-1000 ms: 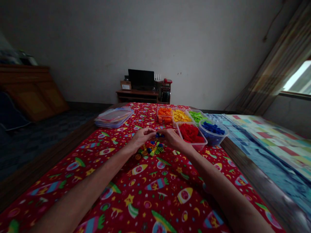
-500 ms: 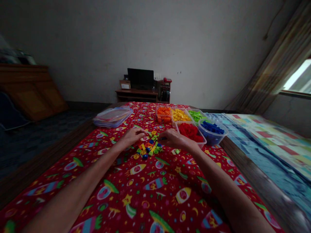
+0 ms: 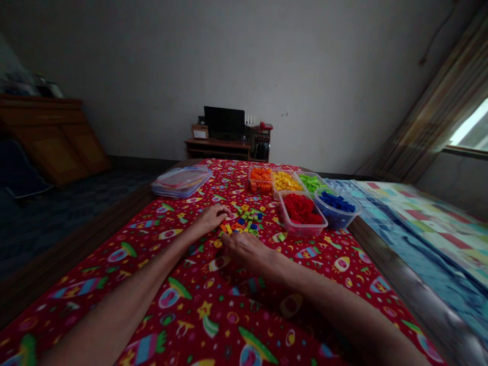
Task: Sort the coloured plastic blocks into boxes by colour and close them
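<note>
A loose pile of small plastic building blocks in green, yellow, orange and blue lies on the red patterned tablecloth. At the left edge of the pile rests my left hand, fingers loosely curved, thumb apart from them, with no block visible in it. My right hand reaches across the near side of the pile, palm down. Its fingertips are pressed together near a round yellow piece; whatever they may hold is hidden. A single green block lies right of the pile.
Clear tubs of sorted blocks stand at right: red, blue, orange, yellow and green. Stacked plastic lids lie at the far left. A bed adjoins the table's right side.
My right hand has moved left and nearer to me, from beside the red tub to the near edge of the pile. My left hand stays about where it was. The view has shifted slightly.
</note>
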Available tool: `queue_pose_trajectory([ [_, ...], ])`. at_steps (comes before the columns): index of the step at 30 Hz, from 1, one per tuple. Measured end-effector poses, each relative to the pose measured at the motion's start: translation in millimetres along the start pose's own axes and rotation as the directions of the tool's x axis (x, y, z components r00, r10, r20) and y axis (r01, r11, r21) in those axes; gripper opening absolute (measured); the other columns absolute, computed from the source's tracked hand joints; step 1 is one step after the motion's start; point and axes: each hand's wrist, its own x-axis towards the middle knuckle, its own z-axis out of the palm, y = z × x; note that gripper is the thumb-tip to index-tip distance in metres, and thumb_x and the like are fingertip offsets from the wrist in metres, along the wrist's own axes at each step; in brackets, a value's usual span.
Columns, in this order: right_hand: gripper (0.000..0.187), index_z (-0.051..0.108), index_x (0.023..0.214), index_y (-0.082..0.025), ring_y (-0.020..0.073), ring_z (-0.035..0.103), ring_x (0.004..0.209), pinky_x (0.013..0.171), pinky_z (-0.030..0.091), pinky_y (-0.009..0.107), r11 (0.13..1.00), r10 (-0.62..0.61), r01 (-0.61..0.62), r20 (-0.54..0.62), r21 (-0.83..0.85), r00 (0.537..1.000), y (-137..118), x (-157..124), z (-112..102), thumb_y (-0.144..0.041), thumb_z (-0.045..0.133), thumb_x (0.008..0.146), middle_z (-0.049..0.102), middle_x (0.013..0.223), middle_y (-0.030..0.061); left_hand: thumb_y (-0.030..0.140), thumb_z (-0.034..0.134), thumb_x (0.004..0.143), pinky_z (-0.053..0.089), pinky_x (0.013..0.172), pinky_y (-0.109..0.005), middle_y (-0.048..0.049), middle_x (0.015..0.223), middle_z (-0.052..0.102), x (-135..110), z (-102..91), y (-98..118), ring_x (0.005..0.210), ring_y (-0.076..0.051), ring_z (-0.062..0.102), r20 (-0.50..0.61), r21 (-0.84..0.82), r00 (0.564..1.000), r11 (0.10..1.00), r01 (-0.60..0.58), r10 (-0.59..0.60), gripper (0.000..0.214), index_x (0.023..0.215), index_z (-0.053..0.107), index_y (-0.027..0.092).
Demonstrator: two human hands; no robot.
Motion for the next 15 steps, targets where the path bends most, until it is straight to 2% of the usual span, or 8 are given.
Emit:
queue_pose_trajectory([
  [3,0.027,0.049,0.115,-0.009,0.0177,0.060,0.076,0.067,0.048,0.028,0.998,0.065,-0.064,-0.053,0.021,0.996,5,1,6,-0.013,0.046,0.088,0.065,0.092,0.0124,0.026,0.044,0.074,0.049,0.076,-0.028,-0.0040,0.088,0.071,-3,2.2,0,0.082,-0.018,0.063,-0.024,0.026,1.000,1.000,-0.013,0.014,0.027,0.083,0.068,0.018],
  [9,0.021,0.055,0.105,-0.010,0.0194,0.059,0.074,0.064,0.044,0.029,0.994,0.110,-0.111,-0.031,-0.013,0.993,7,5,20,-0.021,0.044,0.091,0.063,0.092,0.0127,0.022,0.039,0.081,0.048,0.080,-0.029,-0.0052,0.090,0.068,-9,8.1,4,0.085,-0.018,0.062,-0.071,0.138,0.987,0.981,-0.136,0.147,0.028,0.082,0.067,0.018],
  [12,0.019,0.058,0.099,-0.011,0.0158,0.056,0.070,0.062,0.040,0.026,0.997,0.079,-0.078,-0.046,0.026,0.996,8,5,16,-0.022,0.046,0.091,0.064,0.086,0.0102,0.021,0.037,0.083,0.048,0.079,-0.029,-0.0054,0.089,0.067,-11,8.5,6,0.084,-0.018,0.061,-0.071,0.163,0.984,0.975,-0.149,0.162,0.030,0.083,0.067,0.018],
  [15,0.012,0.060,0.091,-0.012,0.0122,0.053,0.065,0.059,0.035,0.023,0.991,0.074,-0.061,-0.115,0.119,0.991,16,3,4,-0.021,0.052,0.088,0.064,0.079,0.0068,0.021,0.037,0.084,0.048,0.079,-0.028,-0.0051,0.088,0.066,-12,8.9,4,0.083,-0.017,0.061,-0.074,0.169,0.979,0.970,-0.175,0.190,0.029,0.083,0.066,0.019],
])
